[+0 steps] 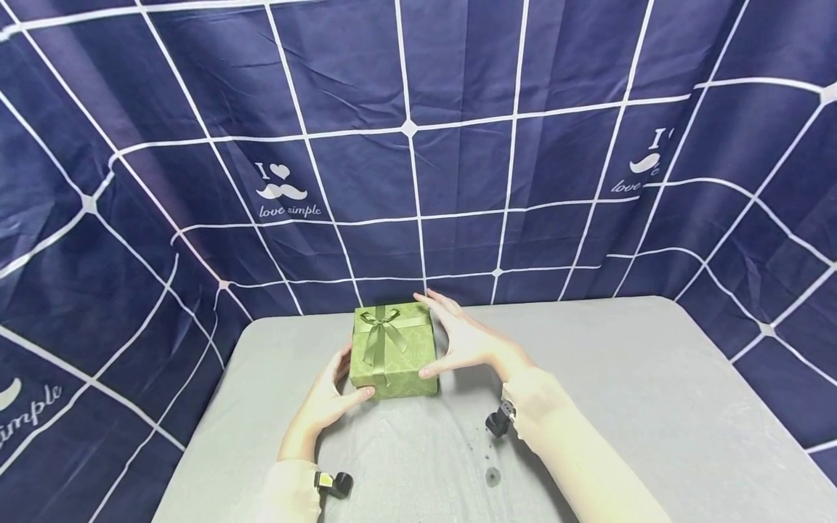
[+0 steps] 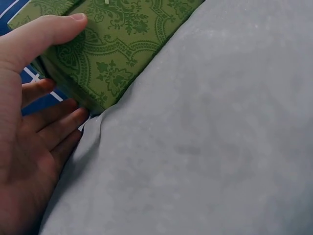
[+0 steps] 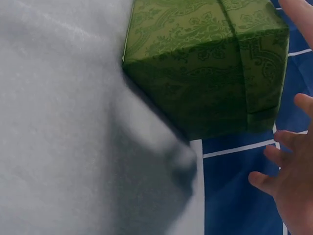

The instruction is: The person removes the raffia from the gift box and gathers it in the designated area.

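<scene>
A green patterned gift box [image 1: 405, 356] with a ribbon and bow [image 1: 381, 319] on its lid sits near the far edge of the table. My left hand [image 1: 331, 396] is at its front left corner: the thumb [image 2: 71, 27] lies over one face while the other fingers reach along the left side, loosely extended. On the right, my right hand [image 1: 467, 338] spreads around that side of the box, its thumb at the front corner and its fingers toward the back corner. In the right wrist view, several spread fingers [image 3: 288, 142] show a gap from the box.
A grey cloth covers the table [image 1: 588, 392], with small dark wet-looking spots [image 1: 492, 476] near the right forearm. Dark blue curtains [image 1: 458, 174] with white lines stand behind and at both sides. Each wrist wears a small black camera [image 1: 500, 420].
</scene>
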Demonstrator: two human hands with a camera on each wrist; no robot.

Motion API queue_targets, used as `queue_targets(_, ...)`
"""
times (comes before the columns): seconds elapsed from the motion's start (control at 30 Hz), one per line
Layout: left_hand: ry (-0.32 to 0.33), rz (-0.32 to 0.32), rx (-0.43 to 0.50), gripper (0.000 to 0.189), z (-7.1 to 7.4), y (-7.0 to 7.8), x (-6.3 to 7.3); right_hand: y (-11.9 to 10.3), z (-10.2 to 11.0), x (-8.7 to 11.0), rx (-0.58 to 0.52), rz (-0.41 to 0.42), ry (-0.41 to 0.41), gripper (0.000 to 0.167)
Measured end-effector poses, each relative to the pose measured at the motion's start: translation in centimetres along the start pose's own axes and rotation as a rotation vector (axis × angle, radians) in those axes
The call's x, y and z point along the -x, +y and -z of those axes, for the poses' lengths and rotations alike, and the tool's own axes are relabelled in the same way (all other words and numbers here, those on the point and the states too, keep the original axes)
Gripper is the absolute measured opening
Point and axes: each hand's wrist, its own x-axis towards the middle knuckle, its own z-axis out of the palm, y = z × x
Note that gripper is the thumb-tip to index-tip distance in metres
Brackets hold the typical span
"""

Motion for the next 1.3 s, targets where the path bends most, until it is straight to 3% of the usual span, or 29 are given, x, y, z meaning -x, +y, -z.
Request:
queue_targets(0.67, -0.007, 0.002, -0.002, 0.094, 0.1, 0.0, 0.2, -1.4, -0.6, -2.5, 0.066, 0.042, -0.104, 0.151)
queue_targets(0.97, -0.002, 0.011, -0.004, 0.094, 0.1, 0.0, 0.2, -1.4, -1.0, -2.9, 0.139, 0.053, -0.094, 0.150)
queue_targets(1.3, -0.008, 0.000, -0.001, 0.095, 0.0, 0.0, 0.1, -1.6, -1.9, -3.0, 0.185, 0.068, -0.065, 0.136)
